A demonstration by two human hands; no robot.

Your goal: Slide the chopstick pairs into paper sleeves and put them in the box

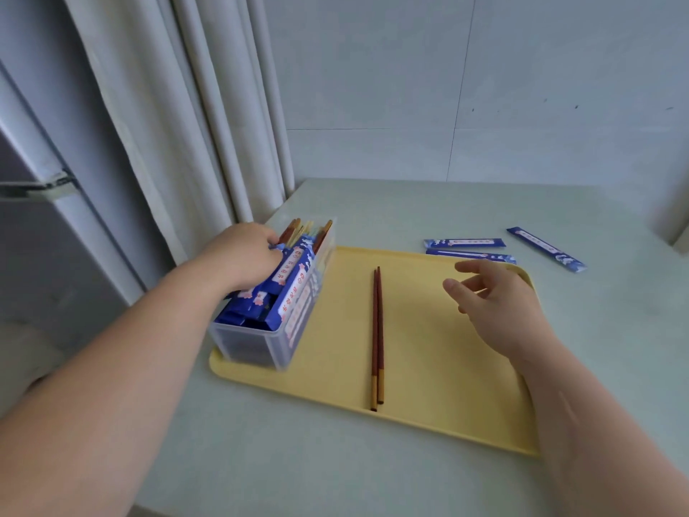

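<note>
The left hand [244, 255] is down in the one clear box [261, 345], fingers curled on a sleeved pair [289, 272] atop a pile too packed to count. The right hand [496, 304] hovers empty with its fingers spread. Between the hands, one bare chopstick pair [377, 330] lies on the single yellow tray [428, 367]. Beyond the right hand lie three empty sleeves [464, 242] on the table [298, 460].

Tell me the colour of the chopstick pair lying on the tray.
Dark reddish-brown chopstick pair, with tan near ends; clearest in the head view.
</note>
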